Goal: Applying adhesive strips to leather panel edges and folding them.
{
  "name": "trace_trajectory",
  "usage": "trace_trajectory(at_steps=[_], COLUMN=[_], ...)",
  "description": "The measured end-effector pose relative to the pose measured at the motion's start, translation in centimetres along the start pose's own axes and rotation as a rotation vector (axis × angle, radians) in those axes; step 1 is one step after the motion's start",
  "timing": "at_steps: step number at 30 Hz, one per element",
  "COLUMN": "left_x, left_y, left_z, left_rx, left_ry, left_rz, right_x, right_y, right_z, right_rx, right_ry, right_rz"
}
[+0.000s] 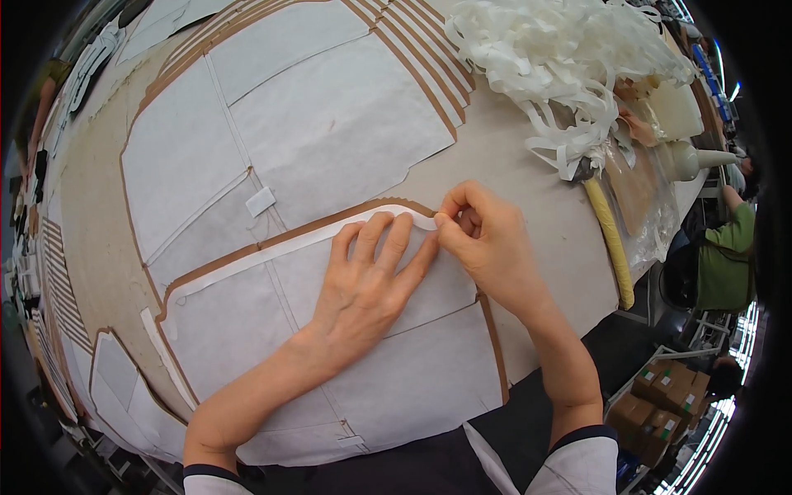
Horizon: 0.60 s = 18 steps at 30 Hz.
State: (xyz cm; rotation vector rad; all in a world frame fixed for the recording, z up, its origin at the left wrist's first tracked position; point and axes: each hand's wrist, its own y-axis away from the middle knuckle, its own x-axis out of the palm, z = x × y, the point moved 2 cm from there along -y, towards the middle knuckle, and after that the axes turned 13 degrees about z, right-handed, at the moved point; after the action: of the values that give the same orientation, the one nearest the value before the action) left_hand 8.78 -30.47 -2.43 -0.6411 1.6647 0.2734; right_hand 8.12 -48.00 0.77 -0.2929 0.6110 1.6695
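Note:
A large white fabric panel (425, 351) with brown edges lies in front of me. Along its far brown edge runs a narrow white tape (272, 250). My left hand (359, 285) rests flat on the panel, its fingers spread and their tips on the tape. At the tape's right end, my right hand (495, 247) has thumb and index finger pinched together on the tape at the panel's edge. The pinching fingertips hide exactly how tape and edge meet there.
Beyond lies a stack of similar white panels (330, 99) with stepped brown edges. A heap of loose white tape (569, 58) sits at the far right, near a yellow-wrapped rod (609, 239). Cardboard boxes (672, 388) and a person in green (728, 256) are off the table's right side.

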Motion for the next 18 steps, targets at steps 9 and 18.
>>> trace_trajectory(at_steps=[9,18], left_x=[-0.3,-0.3], left_y=[0.1,-0.1], left_z=[0.6,0.6], left_rx=[0.015,0.024], left_ry=[0.043,0.012], left_rz=[0.032,0.024], right_x=[0.7,1.5], right_y=[0.4,0.3], right_z=[-0.8,-1.1], right_rx=[0.042,-0.11], right_ry=[-0.062,0.127], right_rz=[-0.089,-0.103])
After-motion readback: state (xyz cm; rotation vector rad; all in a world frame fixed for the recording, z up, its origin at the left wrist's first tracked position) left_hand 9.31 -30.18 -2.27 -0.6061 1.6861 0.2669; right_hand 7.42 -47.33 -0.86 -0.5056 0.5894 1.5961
